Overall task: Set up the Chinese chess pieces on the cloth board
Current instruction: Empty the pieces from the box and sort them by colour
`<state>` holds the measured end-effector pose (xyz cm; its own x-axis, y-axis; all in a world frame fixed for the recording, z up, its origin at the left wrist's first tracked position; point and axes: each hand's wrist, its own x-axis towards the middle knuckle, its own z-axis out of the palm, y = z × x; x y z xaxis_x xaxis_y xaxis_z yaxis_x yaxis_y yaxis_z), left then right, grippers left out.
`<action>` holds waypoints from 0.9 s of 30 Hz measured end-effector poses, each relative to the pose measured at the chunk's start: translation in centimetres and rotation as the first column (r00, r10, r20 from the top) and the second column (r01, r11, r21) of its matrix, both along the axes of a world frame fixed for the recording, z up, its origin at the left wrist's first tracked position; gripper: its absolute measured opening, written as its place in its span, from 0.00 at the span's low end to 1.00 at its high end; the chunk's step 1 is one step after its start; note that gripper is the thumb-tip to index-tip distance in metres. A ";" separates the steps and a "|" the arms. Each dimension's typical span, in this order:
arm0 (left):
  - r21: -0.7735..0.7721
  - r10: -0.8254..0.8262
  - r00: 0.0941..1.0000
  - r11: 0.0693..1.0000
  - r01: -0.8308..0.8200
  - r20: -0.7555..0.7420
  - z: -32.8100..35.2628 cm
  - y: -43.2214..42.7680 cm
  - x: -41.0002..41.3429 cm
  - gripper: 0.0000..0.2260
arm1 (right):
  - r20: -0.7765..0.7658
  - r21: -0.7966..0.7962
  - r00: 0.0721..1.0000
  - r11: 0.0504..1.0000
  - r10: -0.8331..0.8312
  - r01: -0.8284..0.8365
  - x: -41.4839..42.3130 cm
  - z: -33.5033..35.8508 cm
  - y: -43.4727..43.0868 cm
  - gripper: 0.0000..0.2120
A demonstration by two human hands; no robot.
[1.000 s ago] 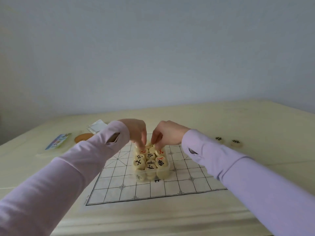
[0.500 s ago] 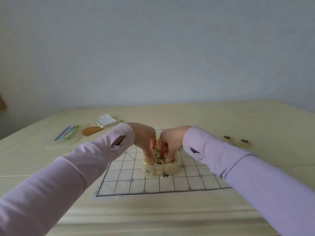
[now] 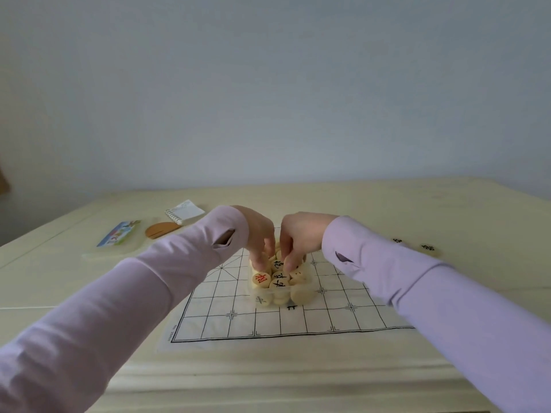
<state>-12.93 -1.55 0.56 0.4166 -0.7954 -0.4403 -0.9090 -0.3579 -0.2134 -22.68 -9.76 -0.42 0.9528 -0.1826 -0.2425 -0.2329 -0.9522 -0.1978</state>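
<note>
A white cloth board [image 3: 268, 320] with a black grid lies on the cream table. A clear plastic box [image 3: 281, 293] full of round cream chess pieces stands on the board's middle. A red-marked piece [image 3: 261, 279] and a black-marked piece [image 3: 280, 283] lie on top at the near side. My left hand [image 3: 259, 234] reaches down into the box's left half, fingers curled among the pieces. My right hand [image 3: 301, 236] reaches into the right half, thumb and fingers pinching at a piece. The pieces under the fingertips are hidden.
Two loose chess pieces [image 3: 398, 241] [image 3: 429, 248] lie on the table right of the board. At the far left sit a clear lid with a coloured card [image 3: 119, 236], a brown wooden disc [image 3: 161, 229] and a spiral notepad [image 3: 185, 211]. The table's front edge is near.
Both hands moved from the box's far rows down into its middle. The red-marked piece at the near left has come into sight from under my left fingers.
</note>
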 end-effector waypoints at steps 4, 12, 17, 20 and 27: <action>0.093 0.008 1.000 0.996 -0.009 0.001 -0.1 -1.3 -0.1 0.17 | -0.012 0.193 1.000 0.981 0.002 0.001 -0.1 0.0 0.1 0.10; 0.057 0.031 0.999 0.998 -0.031 -0.007 -1.1 -1.6 0.6 0.13 | -0.109 0.300 0.994 0.954 0.013 0.020 0.8 -1.8 1.2 0.06; -0.038 -0.005 1.000 0.999 0.006 0.008 -1.0 -0.7 0.8 0.11 | -0.105 0.178 0.994 0.984 0.035 -0.015 0.9 -2.0 1.6 0.09; -0.148 0.002 0.998 0.989 -0.010 -0.055 -1.0 0.1 1.3 0.09 | -0.096 0.127 0.994 0.991 0.049 -0.036 0.6 -1.9 1.7 0.08; -0.516 0.040 0.969 0.841 -0.165 -0.243 -0.3 1.1 2.9 0.14 | -0.036 0.114 0.998 0.993 0.044 -0.040 0.2 -1.8 1.7 0.13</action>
<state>-10.05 -0.49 0.25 0.4538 -0.8896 -0.0526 -0.8612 -0.4529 0.2305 -22.45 -8.01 -2.17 0.9488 -0.1118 -0.2955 -0.2024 -0.9333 -0.2966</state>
